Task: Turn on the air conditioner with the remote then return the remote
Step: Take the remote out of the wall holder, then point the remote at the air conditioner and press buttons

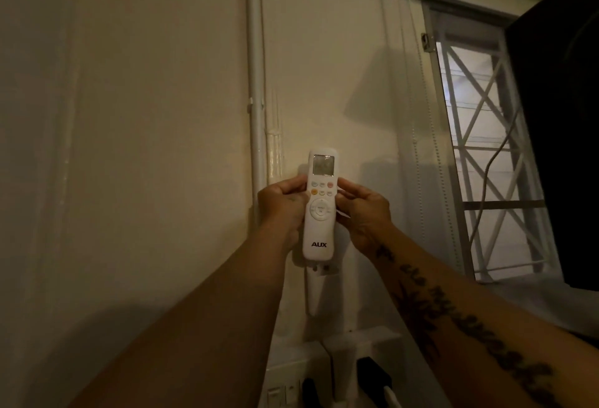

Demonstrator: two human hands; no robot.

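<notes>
A white AUX remote (319,232) with a small grey screen and coloured buttons stands upright against the cream wall. Its lower end sits just above a white wall holder (316,291), whose top edge shows under it. My left hand (283,209) grips the remote's left edge at button height. On the other side, my right hand (363,213) holds the right edge with fingertips near the red button. The air conditioner itself is out of view.
A white pipe (256,83) runs down the wall left of the remote. A window (486,164) with a white lattice grille and a rolled blind is at the right. A dark panel (560,115) fills the far right. White sockets and plugs (324,381) sit below.
</notes>
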